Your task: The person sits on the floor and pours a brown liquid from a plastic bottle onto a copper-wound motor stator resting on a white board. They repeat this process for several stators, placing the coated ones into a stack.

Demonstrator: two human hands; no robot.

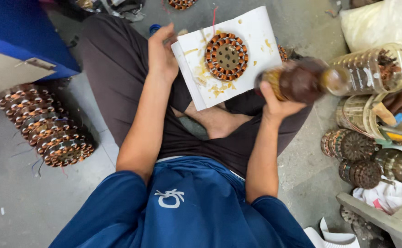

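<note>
Left hand (162, 53) grips the left edge of the white board (251, 34) resting on the lap, fingers curled over it. A copper-wound stator (226, 56) lies flat mid-board, amid yellowish smears. Right hand (276, 103) is wrapped tight round a brown bottle (297, 80), blurred, just off the board's right edge. A row of stators (44, 124) lies on the floor at left.
</note>
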